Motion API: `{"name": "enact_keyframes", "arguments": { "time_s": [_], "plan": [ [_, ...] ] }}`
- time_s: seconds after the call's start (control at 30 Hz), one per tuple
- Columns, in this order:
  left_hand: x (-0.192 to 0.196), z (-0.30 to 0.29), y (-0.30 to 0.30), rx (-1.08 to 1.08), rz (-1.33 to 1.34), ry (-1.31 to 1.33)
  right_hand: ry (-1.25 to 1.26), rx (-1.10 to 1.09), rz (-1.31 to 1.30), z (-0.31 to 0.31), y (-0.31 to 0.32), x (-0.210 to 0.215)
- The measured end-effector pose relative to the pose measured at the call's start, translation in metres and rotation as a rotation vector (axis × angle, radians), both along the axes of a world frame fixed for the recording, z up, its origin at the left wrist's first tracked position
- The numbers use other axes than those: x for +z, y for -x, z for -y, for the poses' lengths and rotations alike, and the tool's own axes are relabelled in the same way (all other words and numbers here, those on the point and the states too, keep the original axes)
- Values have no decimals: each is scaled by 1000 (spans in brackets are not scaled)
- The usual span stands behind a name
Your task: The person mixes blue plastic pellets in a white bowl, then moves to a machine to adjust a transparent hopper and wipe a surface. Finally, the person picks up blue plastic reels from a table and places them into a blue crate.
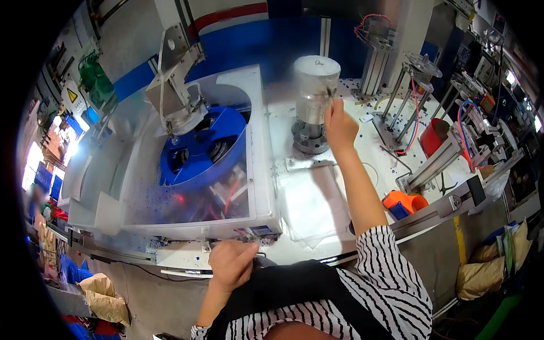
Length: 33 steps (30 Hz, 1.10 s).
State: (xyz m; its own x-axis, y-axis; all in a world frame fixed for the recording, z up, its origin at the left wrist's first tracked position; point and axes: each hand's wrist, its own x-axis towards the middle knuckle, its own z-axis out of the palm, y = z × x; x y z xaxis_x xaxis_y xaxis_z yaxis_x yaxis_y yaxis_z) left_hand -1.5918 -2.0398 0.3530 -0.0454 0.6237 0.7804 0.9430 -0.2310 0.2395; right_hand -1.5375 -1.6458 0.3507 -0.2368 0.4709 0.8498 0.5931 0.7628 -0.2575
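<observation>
My right hand (341, 129) reaches forward with its fingers pinched, close against the right side of a cloudy, silvery cylinder (313, 105). A short dark thing shows blurred above the fingertips, too unclear to name. The cylinder stands upright on a round grey metal base (309, 141). Near the table's front edge, my left hand (232, 263) is curled closed in front of my body; whether its fingers hold anything is hidden. Left of the cylinder sits a white machine housing (262, 170) with a blue spoked wheel (204, 144) inside.
A metal arm bracket (175, 85) hangs over the wheel. Clear plastic sheets (314, 204) lie before the cylinder. To the right stand metal fixtures (396, 107) with red tubing, a red cup (433, 137), an orange container (404, 202) and pliers (445, 185). Small dark bits are scattered on the table.
</observation>
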Motion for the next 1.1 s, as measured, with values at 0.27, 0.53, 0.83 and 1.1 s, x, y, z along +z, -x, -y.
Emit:
{"name": "enact_keyframes", "arguments": {
  "time_s": [0.27,0.53,0.83,1.1],
  "plan": [
    [7,15,8,47,-79,56,325,452,-582,12,29,23],
    [-11,5,-12,-34,-19,-12,235,335,-338,-97,1,-9],
    [-18,22,-14,126,85,-3,320,309,-286,-66,11,6],
    [-21,12,-5,103,77,22,349,106,-204,-55,9,23]
  ]
}}
